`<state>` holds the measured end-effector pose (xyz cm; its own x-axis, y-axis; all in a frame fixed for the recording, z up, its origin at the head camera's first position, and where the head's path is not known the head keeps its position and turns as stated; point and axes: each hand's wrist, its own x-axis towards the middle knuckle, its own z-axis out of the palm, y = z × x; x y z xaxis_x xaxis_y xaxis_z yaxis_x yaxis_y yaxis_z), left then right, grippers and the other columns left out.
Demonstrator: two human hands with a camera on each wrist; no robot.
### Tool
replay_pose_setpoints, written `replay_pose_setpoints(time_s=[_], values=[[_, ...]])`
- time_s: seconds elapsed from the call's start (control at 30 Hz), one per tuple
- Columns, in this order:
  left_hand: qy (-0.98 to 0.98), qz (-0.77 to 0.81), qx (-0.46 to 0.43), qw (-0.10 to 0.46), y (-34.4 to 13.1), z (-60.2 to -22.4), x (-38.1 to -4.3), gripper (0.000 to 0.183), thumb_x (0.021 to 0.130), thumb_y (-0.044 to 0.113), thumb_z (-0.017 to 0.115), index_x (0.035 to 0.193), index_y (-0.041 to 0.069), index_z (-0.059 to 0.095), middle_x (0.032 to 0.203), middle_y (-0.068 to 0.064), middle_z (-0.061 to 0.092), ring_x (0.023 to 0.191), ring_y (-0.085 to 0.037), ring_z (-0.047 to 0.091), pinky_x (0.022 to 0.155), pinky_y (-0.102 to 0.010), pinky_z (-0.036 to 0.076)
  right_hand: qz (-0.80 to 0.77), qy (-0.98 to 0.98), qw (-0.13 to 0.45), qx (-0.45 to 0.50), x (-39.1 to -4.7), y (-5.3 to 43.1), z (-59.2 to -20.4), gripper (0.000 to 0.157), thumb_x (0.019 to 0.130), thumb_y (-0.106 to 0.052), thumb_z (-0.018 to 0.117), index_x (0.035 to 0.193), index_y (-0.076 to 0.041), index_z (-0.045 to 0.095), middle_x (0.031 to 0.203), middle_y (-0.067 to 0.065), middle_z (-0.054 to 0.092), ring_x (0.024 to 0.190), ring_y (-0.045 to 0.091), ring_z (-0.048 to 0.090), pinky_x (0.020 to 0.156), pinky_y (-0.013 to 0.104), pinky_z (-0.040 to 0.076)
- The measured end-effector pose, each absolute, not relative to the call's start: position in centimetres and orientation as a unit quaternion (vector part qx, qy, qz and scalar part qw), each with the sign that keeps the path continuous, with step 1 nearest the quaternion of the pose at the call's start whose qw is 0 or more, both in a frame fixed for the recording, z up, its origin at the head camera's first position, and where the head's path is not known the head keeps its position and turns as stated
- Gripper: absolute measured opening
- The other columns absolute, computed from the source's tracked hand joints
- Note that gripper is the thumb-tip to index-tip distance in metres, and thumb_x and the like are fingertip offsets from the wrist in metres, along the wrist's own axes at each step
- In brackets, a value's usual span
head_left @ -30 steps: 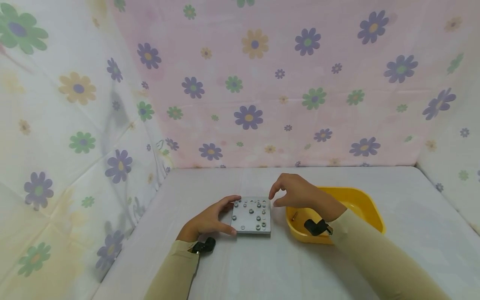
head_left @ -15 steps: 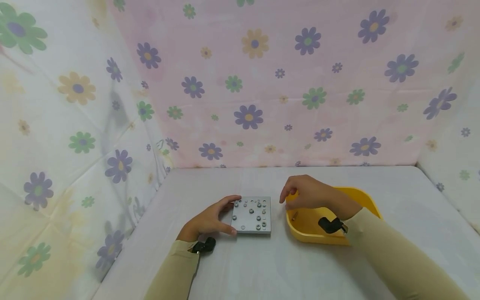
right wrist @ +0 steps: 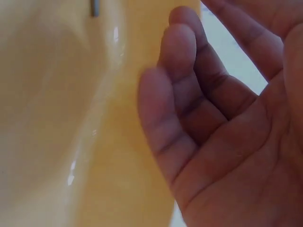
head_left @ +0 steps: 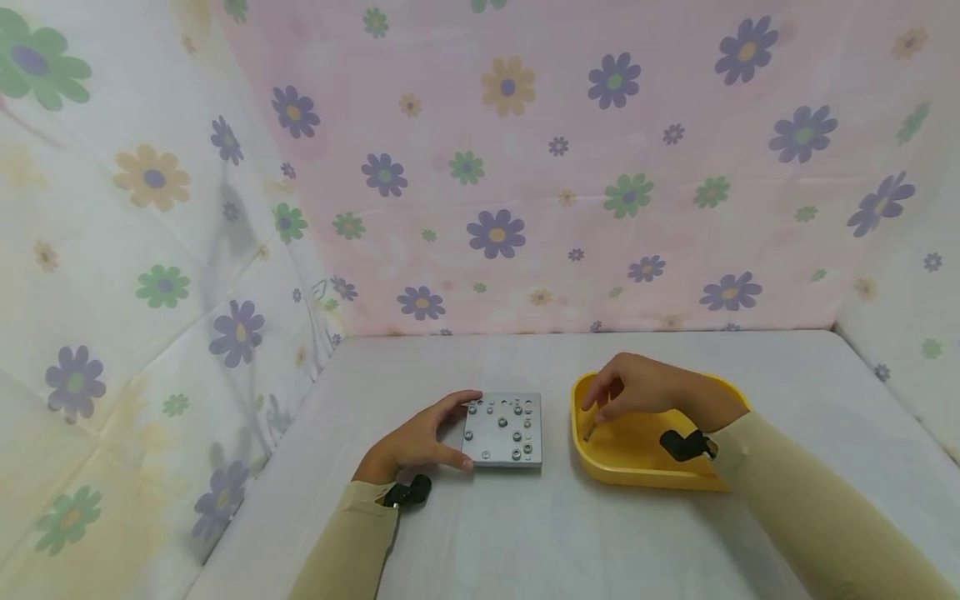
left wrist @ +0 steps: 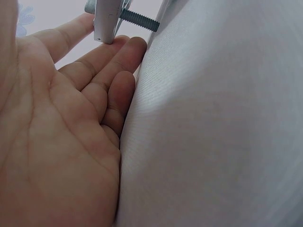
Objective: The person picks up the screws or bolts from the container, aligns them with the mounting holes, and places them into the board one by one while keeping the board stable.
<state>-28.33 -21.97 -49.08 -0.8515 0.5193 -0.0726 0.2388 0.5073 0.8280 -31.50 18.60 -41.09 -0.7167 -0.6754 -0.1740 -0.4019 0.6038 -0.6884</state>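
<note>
A square metal plate (head_left: pixel 491 440) with several bolt heads and holes on its top sits on the table in the head view. My left hand (head_left: pixel 420 437) holds it by its left side, thumb at the near corner and index finger at the far one. In the left wrist view a threaded bolt shank (left wrist: pixel 139 20) sticks out from the plate's underside. My right hand (head_left: pixel 648 387) reaches into the yellow tray (head_left: pixel 645 477), fingers pointing down, fingertips right at a small screw (head_left: pixel 588 432). The screw's end also shows in the right wrist view, apart from the visible fingers.
The tray stands to the right of the plate on a white-covered table (head_left: pixel 525 533). Flower-printed cloth (head_left: pixel 495 167) hangs behind the table and on both sides.
My right hand has moved right from beside the plate and down into the yellow tray, to the screw. My left hand and the plate have stayed in place.
</note>
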Motion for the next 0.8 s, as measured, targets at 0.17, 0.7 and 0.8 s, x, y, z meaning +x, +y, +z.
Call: replay_pose_setpoints(time_s=[0.17, 0.7, 0.8], values=[[0.851, 0.446, 0.23, 0.158, -22.0, -49.2, -28.4, 0.108, 0.066, 0.033, 0.098, 0.157, 0.04, 0.038, 0.155, 0.012, 0.047, 0.145, -0.016, 0.043, 0.125, -0.053, 0.02, -0.341, 0.854, 0.254, -0.299, -31.8, 19.0, -41.9, 0.02, 0.088, -0.018, 0.083, 0.108, -0.018, 0.082, 0.078, 0.005, 0.068, 0.058, 0.014, 0.051, 0.053, 0.025, 0.047], [0.838, 0.46, 0.246, 0.161, -22.1, -49.3, -28.6, 0.108, 0.067, 0.029, 0.098, 0.157, 0.04, 0.038, 0.153, 0.012, 0.049, 0.142, -0.015, 0.047, 0.124, -0.053, 0.018, -0.339, 0.842, 0.292, -0.301, -32.3, 18.4, -44.0, 0.017, 0.086, -0.018, 0.084, 0.103, -0.02, 0.083, 0.081, 0.001, 0.068, 0.07, 0.014, 0.053, 0.062, 0.023, 0.042], [0.838, 0.46, 0.245, 0.16, -22.1, -49.3, -28.6, 0.108, 0.067, 0.029, 0.098, 0.157, 0.038, 0.038, 0.152, 0.01, 0.05, 0.141, -0.017, 0.047, 0.124, -0.054, 0.019, -0.334, 0.843, 0.293, -0.305, -32.4, 18.3, -44.3, 0.018, 0.086, -0.018, 0.085, 0.103, -0.022, 0.083, 0.079, 0.0, 0.066, 0.072, 0.015, 0.055, 0.064, 0.024, 0.044]])
